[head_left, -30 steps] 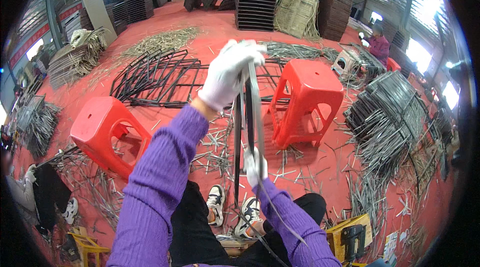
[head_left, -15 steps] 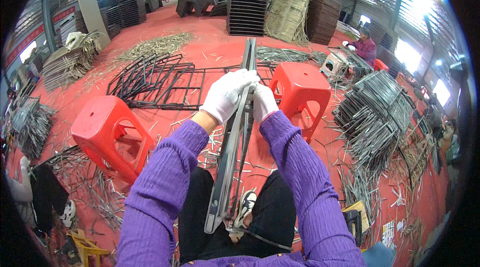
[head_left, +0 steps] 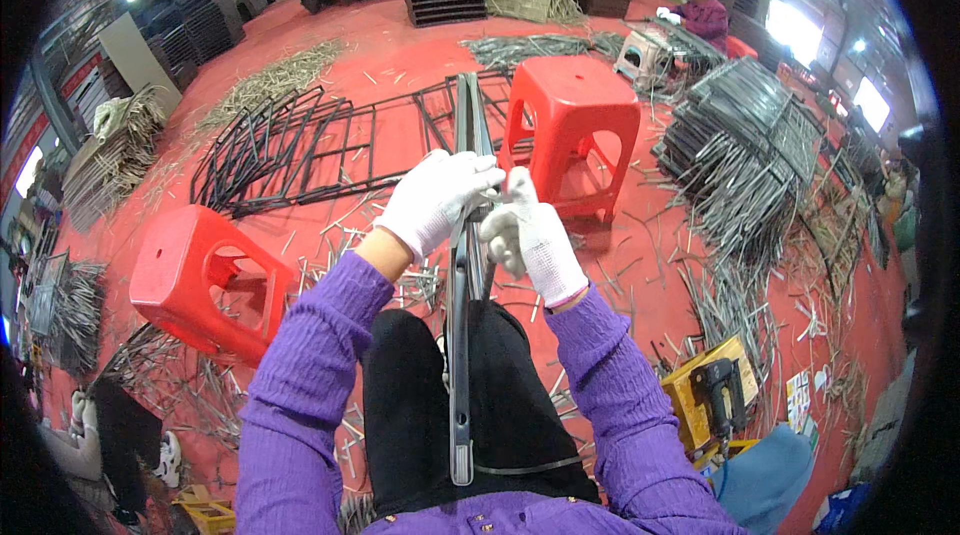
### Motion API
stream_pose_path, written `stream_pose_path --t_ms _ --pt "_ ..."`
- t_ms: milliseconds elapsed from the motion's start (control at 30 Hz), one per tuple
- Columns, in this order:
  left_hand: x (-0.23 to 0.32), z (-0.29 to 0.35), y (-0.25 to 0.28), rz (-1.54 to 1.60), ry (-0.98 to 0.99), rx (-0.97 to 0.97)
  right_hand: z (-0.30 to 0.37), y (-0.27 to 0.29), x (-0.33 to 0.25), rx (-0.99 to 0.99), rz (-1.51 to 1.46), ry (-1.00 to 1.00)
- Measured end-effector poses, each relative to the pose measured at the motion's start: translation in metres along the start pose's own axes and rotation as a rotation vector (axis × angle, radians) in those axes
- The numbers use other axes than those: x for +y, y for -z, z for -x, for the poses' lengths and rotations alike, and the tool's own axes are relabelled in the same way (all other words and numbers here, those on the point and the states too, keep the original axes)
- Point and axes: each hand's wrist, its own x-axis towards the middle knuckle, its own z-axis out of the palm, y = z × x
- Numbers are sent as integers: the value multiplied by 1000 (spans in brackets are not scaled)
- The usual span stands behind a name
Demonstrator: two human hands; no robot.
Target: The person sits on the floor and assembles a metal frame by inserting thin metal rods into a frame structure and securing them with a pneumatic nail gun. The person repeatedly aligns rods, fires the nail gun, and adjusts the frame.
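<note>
A long dark frame [head_left: 459, 355], seen almost edge-on, stands in front of me with its lower end over my lap and its far end pointing away over the floor. My white-gloved left hand [head_left: 435, 200] is closed around the frame near its middle, fingers wrapped over the top edge. Just right of the frame is my right hand [head_left: 535, 245], also gloved, with its fingers curled and its thumb side close to the left fingertips. Whatever sits in the right fingers is too small to make out. A thin grey strip [head_left: 530, 465] lies across my dark trousers.
Red plastic stools stand at the left [head_left: 205, 280] and right [head_left: 572, 135]. Black metal frames [head_left: 290, 150] lie beyond. A pile of grey woven panels [head_left: 740, 155] is at right, near a seated person [head_left: 702, 17]. A dark power tool [head_left: 720, 390] rests by a yellow box [head_left: 690, 400]. Strips litter the red floor.
The frame's near end has swung right and now lies straighter before me. My right hand has drawn slightly away from the frame and turned, while the left keeps its grip. The view has shifted downward.
</note>
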Motion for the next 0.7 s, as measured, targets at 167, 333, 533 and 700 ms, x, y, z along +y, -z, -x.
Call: stream_pose_path --t_ms 167,333,533,700 --pt "4 -2 14 -60 -126 -43 12 -13 6 -107 -80 201" --pt "5 3 31 225 -55 -187 19 -10 26 -91 5 128" --pt "3 8 37 305 -92 -168 14 -14 43 -156 -29 201" --pt "9 11 25 464 27 -20 10 -12 43 -123 99 226"
